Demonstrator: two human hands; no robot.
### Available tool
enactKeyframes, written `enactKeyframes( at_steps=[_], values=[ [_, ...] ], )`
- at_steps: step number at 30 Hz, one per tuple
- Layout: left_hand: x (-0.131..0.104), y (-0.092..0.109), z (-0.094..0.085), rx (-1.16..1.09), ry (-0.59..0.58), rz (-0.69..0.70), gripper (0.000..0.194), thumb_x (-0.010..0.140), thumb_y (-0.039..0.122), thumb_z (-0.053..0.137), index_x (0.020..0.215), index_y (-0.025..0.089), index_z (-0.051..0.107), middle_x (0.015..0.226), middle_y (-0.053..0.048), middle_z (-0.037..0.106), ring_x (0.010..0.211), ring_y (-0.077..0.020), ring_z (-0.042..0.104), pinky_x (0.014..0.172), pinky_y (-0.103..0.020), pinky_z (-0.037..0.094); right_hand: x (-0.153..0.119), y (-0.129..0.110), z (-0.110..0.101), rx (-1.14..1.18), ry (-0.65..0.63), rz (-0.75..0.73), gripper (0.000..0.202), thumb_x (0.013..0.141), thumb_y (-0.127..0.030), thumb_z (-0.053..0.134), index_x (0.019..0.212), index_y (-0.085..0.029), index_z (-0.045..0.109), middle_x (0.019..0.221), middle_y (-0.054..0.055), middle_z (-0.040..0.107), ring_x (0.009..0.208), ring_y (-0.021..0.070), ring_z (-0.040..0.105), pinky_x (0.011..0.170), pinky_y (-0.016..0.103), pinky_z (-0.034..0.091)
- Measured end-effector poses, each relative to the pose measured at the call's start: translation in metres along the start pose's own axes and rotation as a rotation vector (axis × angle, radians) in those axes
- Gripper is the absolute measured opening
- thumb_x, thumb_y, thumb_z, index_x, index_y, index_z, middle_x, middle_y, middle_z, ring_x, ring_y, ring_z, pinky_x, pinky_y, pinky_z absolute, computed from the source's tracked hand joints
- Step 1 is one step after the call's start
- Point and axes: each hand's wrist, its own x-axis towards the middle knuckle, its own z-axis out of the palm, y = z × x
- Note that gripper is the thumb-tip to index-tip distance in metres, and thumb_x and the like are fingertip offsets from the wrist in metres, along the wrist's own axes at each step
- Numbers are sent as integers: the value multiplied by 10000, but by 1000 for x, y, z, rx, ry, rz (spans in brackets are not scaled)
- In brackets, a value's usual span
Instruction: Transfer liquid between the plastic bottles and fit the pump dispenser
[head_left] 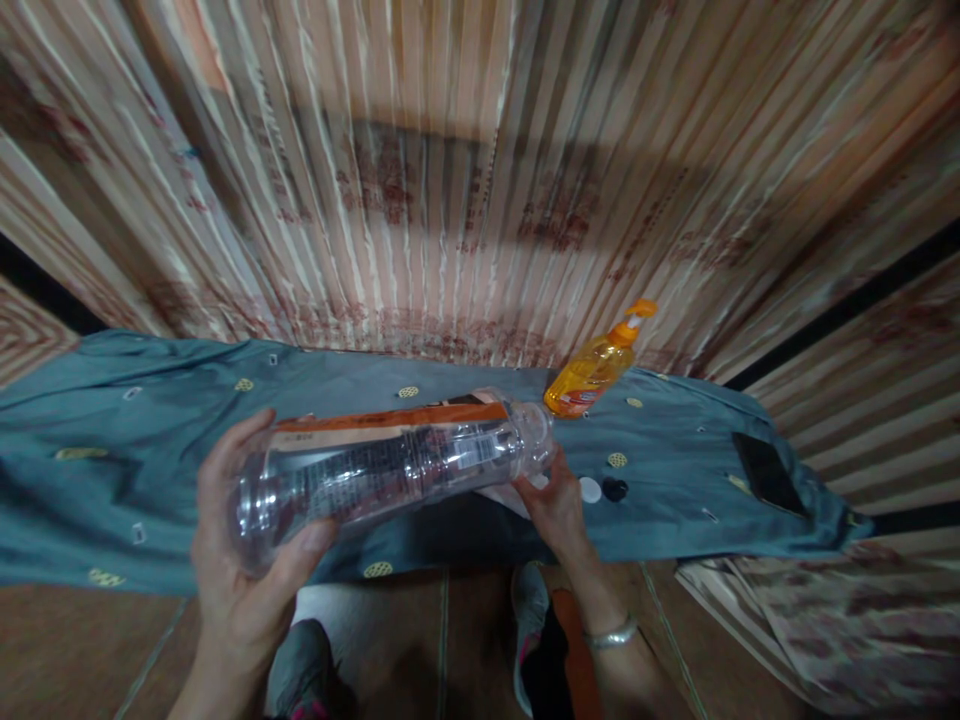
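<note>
The clear plastic bottle [405, 470] lies sideways in the air, to the left of the orange pump bottle [589, 378] and nearer the person. The left hand [238, 590] has its fingers wrapped around the wide base; the right hand [556, 512] grips the neck end, just below the pump bottle. Holding both ends probably steadies a long, thin-walled body, and leaves the label side exposed. The pump bottle stands towards the back of the cloth-covered worktop [675, 520], perhaps to keep it out of the way. Below it sit a white disc [591, 490] and a small black object [615, 489] too blurred to name; a dark, phone-like slab [766, 470] lies well to its right.

Several right fingers are hidden behind the neck, glare muddles whether that end is capped, and a pale piece left of and below the pump bottle is mostly covered, its nature unclear
</note>
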Motion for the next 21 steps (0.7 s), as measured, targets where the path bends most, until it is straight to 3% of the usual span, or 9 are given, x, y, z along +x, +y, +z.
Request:
enactKeyframes(
  at_steps=[12, 21],
  values=[
    [-2, 4, 2, 20, 3, -29, 864, 632, 521, 811, 1430, 319, 549, 1304, -64, 634, 1228, -380, 592, 1097, -565, 440, -1, 1, 1, 6, 10, 17, 518, 775, -434, 736, 1221, -187, 639, 1040, 123, 801, 909, 302, 774, 765, 399, 623],
    [-1, 7, 1, -15, 24, -58, 869, 593, 487, 841, 1406, 326, 580, 1273, -49, 645, 1174, -347, 604, 980, -478, 484, 1, -1, 0, 30, -5, 19, 605, 764, -492, 726, 1268, -173, 622, 1105, 137, 797, 992, 321, 767, 814, 414, 619]
  ],
)
